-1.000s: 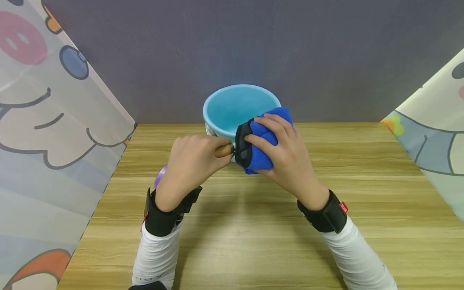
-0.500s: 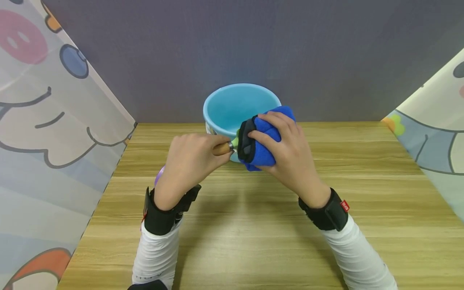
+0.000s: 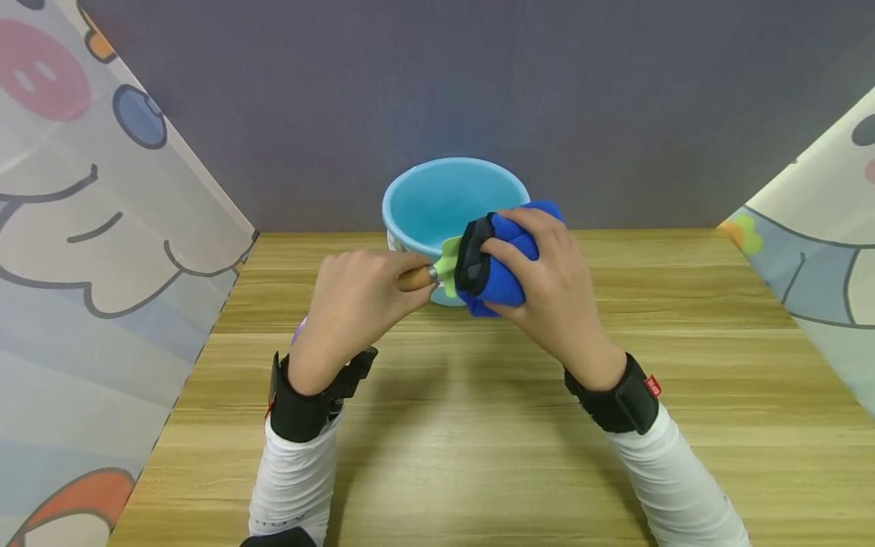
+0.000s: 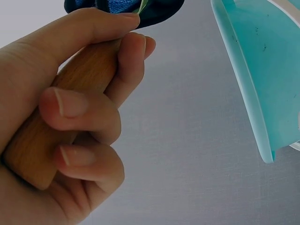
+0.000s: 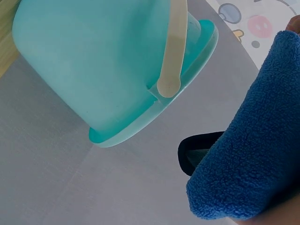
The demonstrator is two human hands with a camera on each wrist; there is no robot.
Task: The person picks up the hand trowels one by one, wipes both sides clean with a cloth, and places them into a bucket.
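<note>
In the head view my left hand (image 3: 362, 304) grips the wooden handle (image 3: 415, 279) of a small hand tool. Its light green, shovel-like head (image 3: 447, 264) shows partly; the far end is hidden by a blue cloth with black trim (image 3: 506, 277). My right hand (image 3: 547, 285) holds that bunched cloth against the tool head, thumb and fingers spread around it. Curled fingers wrap the handle in the left wrist view. The cloth's fluffy blue side (image 5: 248, 136) fills the right of the right wrist view. Both hands are raised just in front of a light blue bucket (image 3: 403, 228).
The bucket stands at the back of the wooden table (image 3: 437, 456), near the grey wall (image 3: 444, 76). It has a beige handle (image 5: 173, 51). A purple object (image 3: 299, 331) peeks out behind my left wrist, mostly hidden. Cartoon-printed panels (image 3: 102, 327) flank the table.
My right hand and the cloth have moved a little right and up, away from the handle. More of the green head now shows. The left hand shifts only slightly left.
</note>
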